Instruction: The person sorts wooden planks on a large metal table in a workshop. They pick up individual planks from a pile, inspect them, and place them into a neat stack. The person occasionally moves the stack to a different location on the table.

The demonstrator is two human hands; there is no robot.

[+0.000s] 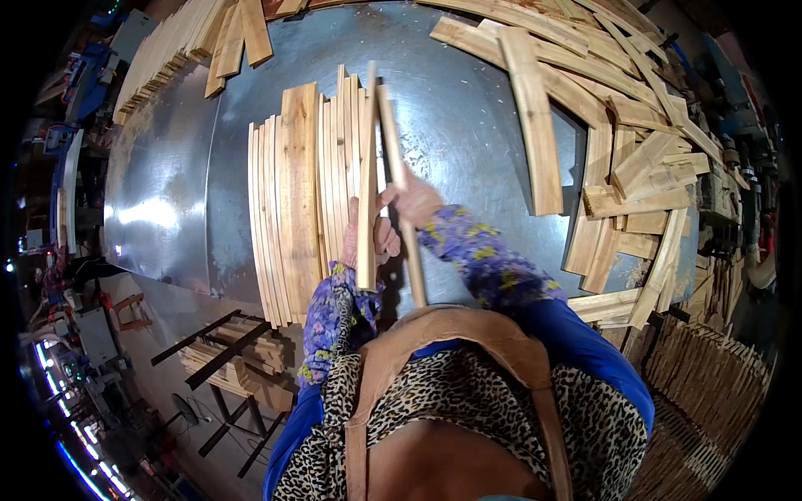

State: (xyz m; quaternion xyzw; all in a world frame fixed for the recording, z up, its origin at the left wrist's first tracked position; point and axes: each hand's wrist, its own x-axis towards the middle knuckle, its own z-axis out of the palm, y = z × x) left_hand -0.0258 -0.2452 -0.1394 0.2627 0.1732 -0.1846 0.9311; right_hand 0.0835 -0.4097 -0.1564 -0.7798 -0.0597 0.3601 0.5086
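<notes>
A narrow wooden board (368,179) stands on edge at the right end of a row of boards, and my left hand (387,237) is closed around its near half. Part of that hand is hidden behind the board. My right hand (417,201) grips a second wooden board (412,259), slightly smeared by motion, which slants just to the right of the first with its near end close to my apron (455,324). Left of my hands, several boards (266,221) stand on edge side by side, with one wider board (299,167) lying flat on them.
The metal-topped table (167,175) spreads beneath everything. Loose boards (597,204) lie heaped along its right side, with one long board (535,125) jutting inward. More boards (171,58) line the far left. A dark metal rack with wood (238,359) stands at the lower left.
</notes>
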